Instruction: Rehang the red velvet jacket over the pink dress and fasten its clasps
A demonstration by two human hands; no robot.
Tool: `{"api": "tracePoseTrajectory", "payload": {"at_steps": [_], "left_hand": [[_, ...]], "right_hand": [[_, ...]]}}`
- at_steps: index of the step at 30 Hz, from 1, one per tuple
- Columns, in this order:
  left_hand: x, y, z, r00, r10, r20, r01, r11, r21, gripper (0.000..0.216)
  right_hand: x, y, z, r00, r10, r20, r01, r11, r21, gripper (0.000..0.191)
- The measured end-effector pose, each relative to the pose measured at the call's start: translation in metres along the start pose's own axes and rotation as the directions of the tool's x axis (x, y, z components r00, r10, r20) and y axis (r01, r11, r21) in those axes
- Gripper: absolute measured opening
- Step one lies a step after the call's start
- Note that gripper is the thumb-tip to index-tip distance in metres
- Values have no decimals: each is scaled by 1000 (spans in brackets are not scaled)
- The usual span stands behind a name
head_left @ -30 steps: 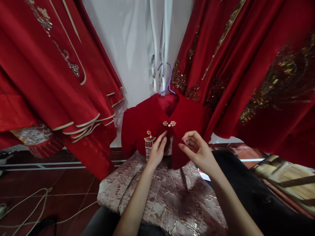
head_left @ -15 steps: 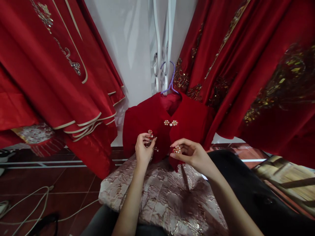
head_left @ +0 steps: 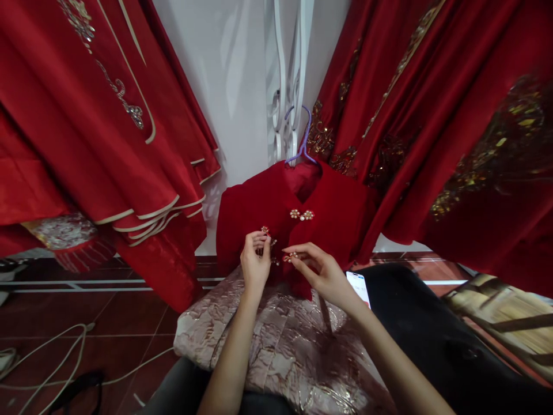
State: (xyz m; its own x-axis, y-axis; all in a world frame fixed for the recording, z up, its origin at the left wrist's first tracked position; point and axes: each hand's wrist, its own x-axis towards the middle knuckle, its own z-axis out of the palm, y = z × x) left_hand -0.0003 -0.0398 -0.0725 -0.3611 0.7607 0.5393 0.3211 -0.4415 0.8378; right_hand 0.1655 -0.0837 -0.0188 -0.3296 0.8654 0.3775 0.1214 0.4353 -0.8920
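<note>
A red velvet jacket [head_left: 337, 202] hangs on a purple hanger [head_left: 305, 135], its lower part over patterned pinkish fabric [head_left: 207, 323]. At its neck sits a fastened pearl-and-gold flower clasp [head_left: 301, 215]. My left hand [head_left: 254, 262] is closed on the left front edge, pinching a beaded flower clasp [head_left: 265, 230] there; its fingers partly hide it. Close by to the right, my right hand [head_left: 317, 270] pinches another pearl flower clasp [head_left: 290, 257] between thumb and fingertips. A small gap separates the two hands.
Red gowns with gold trim hang on the left [head_left: 164, 173] and right [head_left: 389, 115]. A phone [head_left: 358, 288] lies on a black surface [head_left: 410, 323] beside my right forearm. White cables [head_left: 82, 346] trail over the tiled floor at lower left.
My right hand has moved left with the pearl clasp, closer to my left hand. The phone now shows more fully beside the right forearm. My left hand stays at the jacket's left front.
</note>
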Motion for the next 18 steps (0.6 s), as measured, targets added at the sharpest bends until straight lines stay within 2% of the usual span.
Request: {"api": "tracePoseTrajectory", "payload": {"at_steps": [5,10,18], "left_hand": [[4,7,-2,990,-136,33,140,969,-203,23],[7,8,-4,971,-230,59,237,930,-280,29],[4,10,-4,982,-173,77,187,947,-259,30]], "right_hand": [[28,19,15,982,-122,-141,99,982,-163,20],[52,30,27,974,-141,-178,104,973,-205,16],[52,29,32,965,-161,-209,101,958,-270,19]]}}
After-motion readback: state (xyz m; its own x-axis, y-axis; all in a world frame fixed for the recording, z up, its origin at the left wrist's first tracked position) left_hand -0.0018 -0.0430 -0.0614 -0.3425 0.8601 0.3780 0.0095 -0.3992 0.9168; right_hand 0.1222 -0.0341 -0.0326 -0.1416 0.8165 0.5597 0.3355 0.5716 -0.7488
